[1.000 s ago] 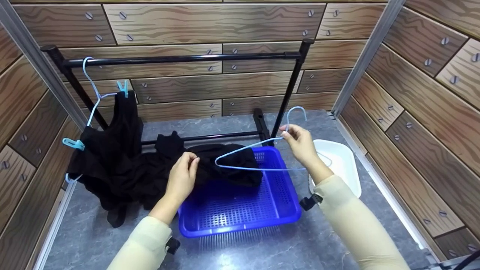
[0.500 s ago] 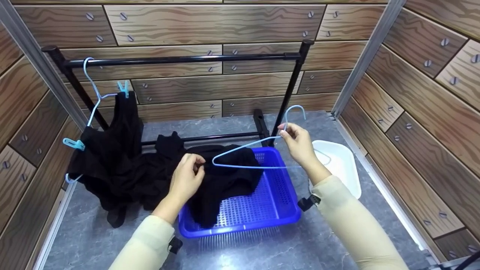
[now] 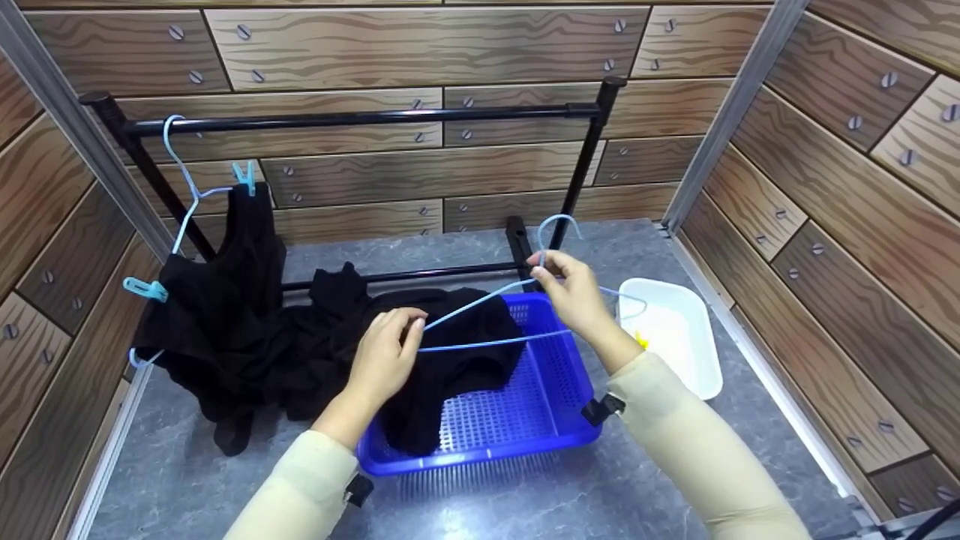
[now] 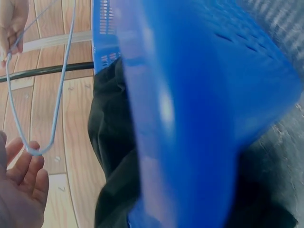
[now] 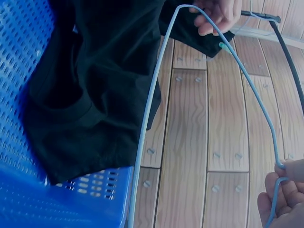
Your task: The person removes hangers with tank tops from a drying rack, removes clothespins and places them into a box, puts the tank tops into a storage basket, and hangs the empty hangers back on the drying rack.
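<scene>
My right hand (image 3: pixel 576 300) pinches a light blue hanger (image 3: pixel 487 343) at the neck just under its hook. Held over the basket, the hanger has its left corner at the fingers of my left hand (image 3: pixel 384 358). In the left wrist view those fingers are loosely bent beside the hanger's end, without a clear grip around it. Beneath lies a black garment (image 3: pixel 472 373), partly inside a blue perforated basket (image 3: pixel 489 454) and draped over its left side. The right wrist view shows the right thumb and fingers on the wire, with an opening in the black cloth visible below.
A black clothes rack (image 3: pixel 390 118) stands behind. At its left end hangs another black garment (image 3: pixel 199 300), clipped by blue clothespins (image 3: pixel 244 176). A white tray (image 3: pixel 690 337) with something yellow (image 3: pixel 640 340) sits at right. Wood-patterned walls (image 3: pixel 840 195) enclose the space.
Part of the black garment has dropped forward into the basket as the left hand let go of it. The right hand has brought the hanger leftward, so its corner meets the left hand.
</scene>
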Demonstrator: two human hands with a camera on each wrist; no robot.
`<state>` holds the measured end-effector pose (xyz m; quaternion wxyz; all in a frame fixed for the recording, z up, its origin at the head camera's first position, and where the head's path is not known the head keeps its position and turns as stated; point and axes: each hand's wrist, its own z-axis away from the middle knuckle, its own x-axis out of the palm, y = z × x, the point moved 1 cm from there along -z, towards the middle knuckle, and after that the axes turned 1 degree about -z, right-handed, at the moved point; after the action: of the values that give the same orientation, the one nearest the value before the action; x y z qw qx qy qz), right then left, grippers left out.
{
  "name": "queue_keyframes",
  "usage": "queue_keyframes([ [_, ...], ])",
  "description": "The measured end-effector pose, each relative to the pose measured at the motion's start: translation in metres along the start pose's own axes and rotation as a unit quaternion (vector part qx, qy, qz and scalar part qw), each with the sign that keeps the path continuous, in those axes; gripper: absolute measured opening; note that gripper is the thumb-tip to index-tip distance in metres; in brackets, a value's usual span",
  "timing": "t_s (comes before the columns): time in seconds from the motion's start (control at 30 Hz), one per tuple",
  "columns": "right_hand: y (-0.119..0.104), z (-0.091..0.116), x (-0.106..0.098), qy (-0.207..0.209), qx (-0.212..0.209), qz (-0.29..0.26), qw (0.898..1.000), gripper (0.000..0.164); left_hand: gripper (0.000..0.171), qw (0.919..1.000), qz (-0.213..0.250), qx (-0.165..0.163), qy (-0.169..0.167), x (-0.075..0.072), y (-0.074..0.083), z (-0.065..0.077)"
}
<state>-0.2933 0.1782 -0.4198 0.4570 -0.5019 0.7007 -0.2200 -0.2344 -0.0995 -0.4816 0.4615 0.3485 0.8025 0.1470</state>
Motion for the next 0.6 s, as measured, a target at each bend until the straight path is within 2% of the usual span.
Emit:
queue_keyframes([
  [0.23,-0.009,0.0,0.016,-0.019,-0.01,-0.011,1.0,0.012,0.02,0.999,0.022,-0.012,-0.037,0.003,0.004,0.001],
  [0.6,-0.016,0.001,0.034,-0.028,0.002,-0.029,0.999,0.011,0.018,0.9984,0.026,-0.013,-0.048,0.004,-0.003,0.005],
])
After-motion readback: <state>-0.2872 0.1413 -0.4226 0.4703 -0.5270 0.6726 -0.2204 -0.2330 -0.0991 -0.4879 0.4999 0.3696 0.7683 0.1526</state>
